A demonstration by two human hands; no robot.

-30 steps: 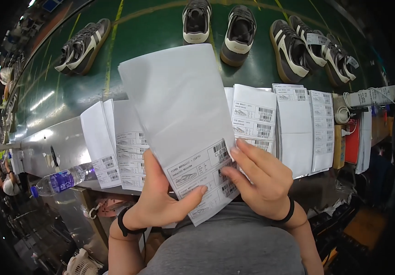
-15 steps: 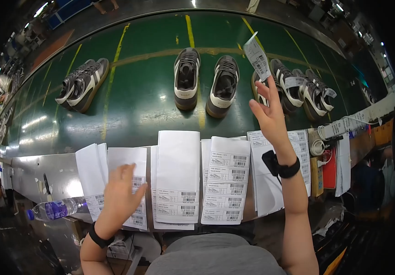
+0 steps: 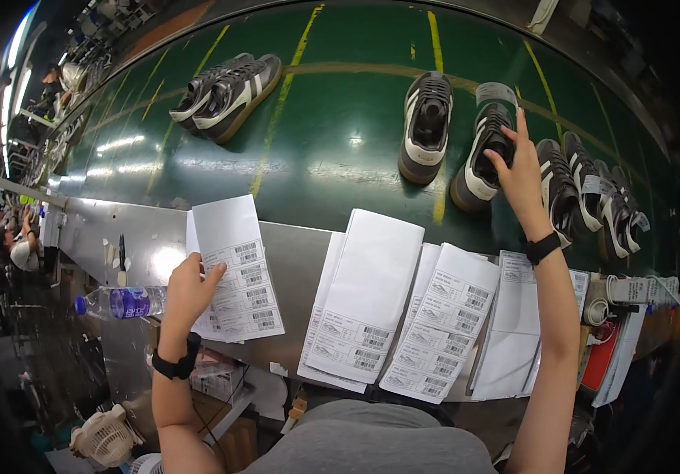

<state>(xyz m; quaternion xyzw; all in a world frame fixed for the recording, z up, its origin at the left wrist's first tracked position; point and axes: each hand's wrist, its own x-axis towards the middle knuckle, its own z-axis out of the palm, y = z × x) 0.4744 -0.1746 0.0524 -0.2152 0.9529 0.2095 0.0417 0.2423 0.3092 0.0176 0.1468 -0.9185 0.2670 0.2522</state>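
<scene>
My right hand [image 3: 520, 162] reaches over a dark grey sneaker [image 3: 478, 178] with white stripes and a gum sole. A small printed label [image 3: 496, 93] clings to its index fingertip above the sneaker's toe; the thumb is apart, close to the shoe opening. The matching sneaker [image 3: 425, 130] stands just left of it. On the metal ledge, my left hand [image 3: 191, 286] grips the left edge of a stack of barcode label sheets [image 3: 233, 221], thumb on top. The fingers under the sheets are hidden.
More label sheets [image 3: 371, 261] lie in piles along the ledge. Sneaker pairs stand at the left [image 3: 237, 95] and right [image 3: 581, 186] of the green surface [image 3: 340, 158]. A plastic bottle [image 3: 123, 302] lies beside my left hand. Cables [image 3: 597, 310] sit at the right.
The label on my right fingertip has come down over the sneaker's toe. My left hand has closed on the sheet stack. The view has turned left, shifting the scene rightward.
</scene>
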